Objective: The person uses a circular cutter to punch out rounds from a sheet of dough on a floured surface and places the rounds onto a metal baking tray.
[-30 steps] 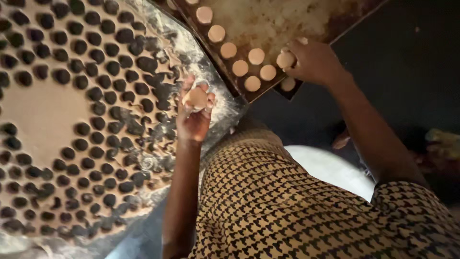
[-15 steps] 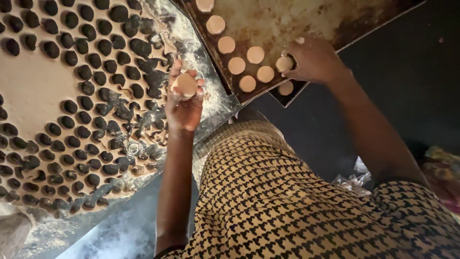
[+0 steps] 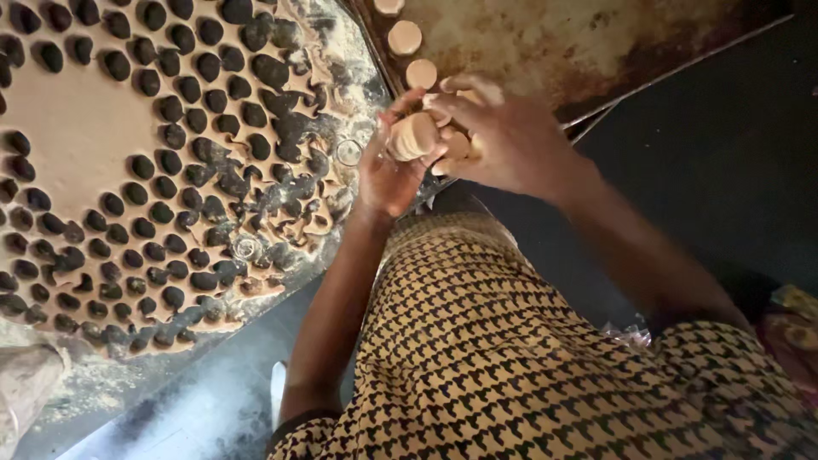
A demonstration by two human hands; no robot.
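Note:
My left hand holds a small stack of round dough discs above the edge of the work surface. My right hand has come in beside it, its fingers touching the same stack from the right. To the left lies a rolled-out sheet of tan dough pierced by many round cut-out holes. At the top a stained metal baking tray carries a few round dough discs along its left side.
Two small clear ring cutters lie on the dough scraps near the sheet's right edge and lower down. Flour dusts the surface at lower left. My patterned yellow-and-black garment fills the lower right; dark floor lies beyond.
My right hand left the tray and came down-left to meet my left hand at the dough stack. The view has shifted, so the tray sits higher in frame.

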